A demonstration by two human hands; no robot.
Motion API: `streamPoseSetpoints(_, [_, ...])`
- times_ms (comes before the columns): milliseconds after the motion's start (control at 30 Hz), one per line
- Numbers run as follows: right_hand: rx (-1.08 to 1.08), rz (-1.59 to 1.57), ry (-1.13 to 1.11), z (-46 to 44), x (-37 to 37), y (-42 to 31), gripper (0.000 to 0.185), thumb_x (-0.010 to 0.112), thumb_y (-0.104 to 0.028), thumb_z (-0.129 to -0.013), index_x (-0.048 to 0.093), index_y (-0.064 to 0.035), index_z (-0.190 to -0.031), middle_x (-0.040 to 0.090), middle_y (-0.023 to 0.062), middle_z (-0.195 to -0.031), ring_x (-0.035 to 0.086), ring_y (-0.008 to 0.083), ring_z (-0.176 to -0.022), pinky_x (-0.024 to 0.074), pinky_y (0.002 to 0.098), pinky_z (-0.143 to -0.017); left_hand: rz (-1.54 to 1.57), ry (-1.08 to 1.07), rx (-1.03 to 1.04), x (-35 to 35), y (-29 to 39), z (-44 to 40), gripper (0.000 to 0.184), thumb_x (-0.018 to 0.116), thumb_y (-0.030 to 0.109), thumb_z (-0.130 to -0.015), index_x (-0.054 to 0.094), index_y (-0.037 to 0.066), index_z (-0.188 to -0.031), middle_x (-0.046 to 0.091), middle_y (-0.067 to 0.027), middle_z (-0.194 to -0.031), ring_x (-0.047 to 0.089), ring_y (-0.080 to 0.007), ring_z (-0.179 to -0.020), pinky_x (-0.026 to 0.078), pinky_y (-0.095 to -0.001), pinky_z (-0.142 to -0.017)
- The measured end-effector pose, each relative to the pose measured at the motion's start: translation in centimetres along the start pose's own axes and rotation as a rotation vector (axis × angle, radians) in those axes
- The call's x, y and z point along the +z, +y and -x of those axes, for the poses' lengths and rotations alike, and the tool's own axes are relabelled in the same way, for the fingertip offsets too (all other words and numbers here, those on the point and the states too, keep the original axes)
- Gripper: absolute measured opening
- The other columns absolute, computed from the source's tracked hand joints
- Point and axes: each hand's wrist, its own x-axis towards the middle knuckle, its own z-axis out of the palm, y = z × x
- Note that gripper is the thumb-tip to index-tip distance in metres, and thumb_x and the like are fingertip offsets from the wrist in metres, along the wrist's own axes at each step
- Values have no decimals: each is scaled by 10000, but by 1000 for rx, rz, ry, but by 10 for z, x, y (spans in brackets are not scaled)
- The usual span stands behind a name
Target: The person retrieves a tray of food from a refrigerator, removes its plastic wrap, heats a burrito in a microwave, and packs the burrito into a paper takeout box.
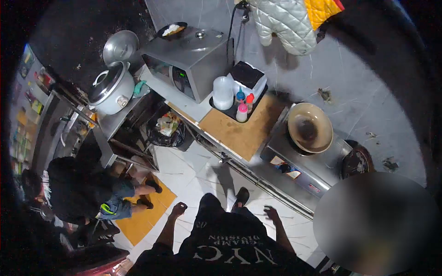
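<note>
My left hand [178, 210] hangs beside my body over the white floor, its fingers curled in, and I see nothing held in it. The yellow floor mat [162, 207] lies just left of it. My right hand [271, 213] hangs on the other side, fingers apart and holding nothing. Nearest to that hand is the front of the steel counter [294, 195], apart from it. On the counter stands a large beige bowl [322, 122] with a dark patch inside.
Ahead are a microwave [202, 55], squeeze bottles [241, 112] on a black tray and a brown board [230, 138]. A rice cooker [113, 94] and a bin [168, 133] stand left. Another person [83, 191] works at left. A blurred patch covers the lower right.
</note>
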Motion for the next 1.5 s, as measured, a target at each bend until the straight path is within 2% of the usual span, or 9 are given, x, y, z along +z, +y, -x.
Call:
streamPoseSetpoints(267, [-411, 37, -161, -35, 44, -128, 376, 576, -250, -917, 536, -164, -1280, 658, 35, -988, 636, 146, -866, 507, 314, -666, 424, 70, 54, -22, 12, -95, 263, 641, 273, -866, 615, 80, -1043, 673, -84, -798, 646, -178, -585, 515, -314, -558])
streamPoseSetpoints(400, [-231, 5, 91, -22, 65, -124, 374, 607, -191, -880, 559, -163, -1250, 680, 39, -936, 651, 139, -787, 497, 288, -607, 85, 288, 311, -90, 62, -213, 209, 620, 235, -899, 628, 41, -978, 664, -88, -833, 640, -144, -692, 508, -314, -652])
streamPoseSetpoints(633, [-56, -595, 526, 0, 137, -17, 281, 610, -111, -860, 606, -116, -1141, 662, 63, -850, 601, 129, -586, 474, 251, -465, 447, 244, 632, -267, 304, -353, 84, 591, 132, -905, 610, 50, -910, 592, -33, -830, 531, -119, -771, 436, -270, -690])
streamPoseSetpoints(733, [-629, 305, 1012, 1, 208, 27, 288, 653, -206, -839, 654, -120, -1114, 687, 101, -835, 608, 161, -571, 507, 321, -547, 372, 233, 811, -252, 383, -406, 96, 583, 135, -909, 613, 46, -926, 597, -39, -850, 538, -125, -783, 441, -276, -699])
streamPoseSetpoints(767, [-27, -75, 884, 43, 232, -27, 301, 651, -227, -825, 663, -113, -1103, 699, 115, -838, 651, 175, -631, 530, 348, -607, 345, 227, 846, -241, 401, -414, 100, 581, 137, -910, 614, 45, -932, 599, -41, -856, 541, -127, -787, 442, -278, -702])
streamPoseSetpoints(800, [86, -245, 807, 64, 251, -49, 302, 639, -224, -820, 666, -118, -1101, 709, 112, -882, 675, 178, -682, 537, 330, -629, 321, 208, 881, -227, 421, -419, 104, 578, 138, -911, 615, 44, -937, 600, -43, -863, 544, -129, -791, 444, -280, -706])
streamPoseSetpoints(1100, [286, -642, 1025, 98, 432, -5, 400, 658, -309, -770, 656, -149, -1137, 693, 134, -807, 666, 249, -700, 522, 386, -687, 205, 4, 1044, -149, 483, -372, 148, 556, 149, -922, 623, 33, -986, 616, -61, -923, 567, -147, -827, 457, -297, -734])
streamPoseSetpoints(1233, [365, -692, 953, 119, 471, 12, 414, 656, -331, -776, 644, -163, -1153, 659, 180, -1058, 640, 334, -949, 497, 441, -872, 188, -24, 1084, -138, 483, -337, 170, 546, 153, -928, 627, 28, -1008, 623, -69, -950, 577, -155, -843, 463, -305, -747])
streamPoseSetpoints(1500, [298, -689, 1091, 137, 510, 33, 385, 654, -255, -801, 624, -108, -1155, 695, 158, -1001, 675, 279, -883, 517, 386, -814, 142, -32, 1108, -147, 470, -308, 214, 526, 163, -938, 635, 18, -1051, 637, -86, -1003, 597, -172, -875, 475, -321, -772])
